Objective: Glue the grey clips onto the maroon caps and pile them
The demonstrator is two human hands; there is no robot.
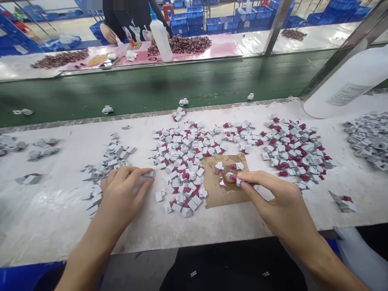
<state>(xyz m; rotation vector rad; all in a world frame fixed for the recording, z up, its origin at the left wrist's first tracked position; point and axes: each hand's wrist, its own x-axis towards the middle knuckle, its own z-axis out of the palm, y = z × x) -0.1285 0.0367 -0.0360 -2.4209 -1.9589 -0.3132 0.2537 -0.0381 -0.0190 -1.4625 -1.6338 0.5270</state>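
Note:
My right hand [277, 202] is closed in a pinch on a small grey-and-maroon plastic part [239, 182]. The part's maroon end is at a shallow round dish [229, 176] with an orange rim and something clear and shiny in it. That dish sits on a brown cardboard piece [224, 198], along with two more grey-and-maroon parts [219, 166]. Between the thumb and forefinger of my left hand [121, 194] is a small grey plastic part [149, 174], low over the white table. A pile of all-grey parts [117, 155] lies beside this hand, partly hidden by it.
Grey-and-maroon parts form a middle heap [184, 153] and a right heap [295, 147]. A large white bottle [348, 83] leans at the right. Beyond the table runs a green conveyor belt [151, 87] carrying a few parts. Across it a co-worker [130, 24] works near a squeeze bottle [161, 40].

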